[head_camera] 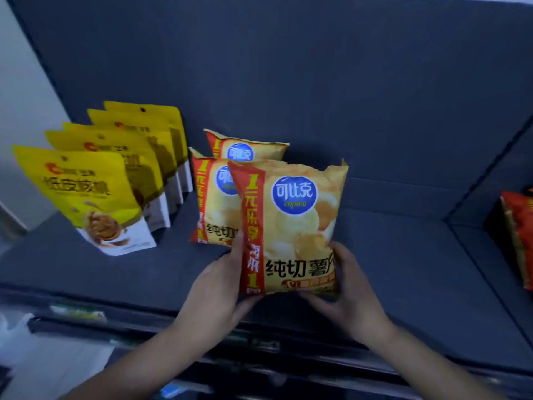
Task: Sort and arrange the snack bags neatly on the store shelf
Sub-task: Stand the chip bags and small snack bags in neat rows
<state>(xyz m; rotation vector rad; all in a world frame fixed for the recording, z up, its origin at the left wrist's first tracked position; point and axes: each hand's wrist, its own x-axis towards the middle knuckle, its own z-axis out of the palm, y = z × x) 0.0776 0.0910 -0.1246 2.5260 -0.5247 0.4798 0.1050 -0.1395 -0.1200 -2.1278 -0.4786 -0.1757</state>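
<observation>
The chip bag (291,226) was held upright at the shelf (403,255) front, seemingly being lined up before two matching bags (213,203) at its 11 o'clock. The left hand (222,281) pinched its lower left edge; the right hand (349,284) curled round its lower right corner. Yellow pouches (86,192) stood at 9 o'clock.

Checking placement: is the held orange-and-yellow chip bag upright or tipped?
Upright: orange-and-yellow chip bag top edge up, left hand and right hand gripping its bottom corners.

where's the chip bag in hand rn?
Head view, centre: the held chip bag is upright over the shelf front, left hand and right hand gripping its lower corners, just in front of two matching chip bags; yellow pouches further left.
</observation>
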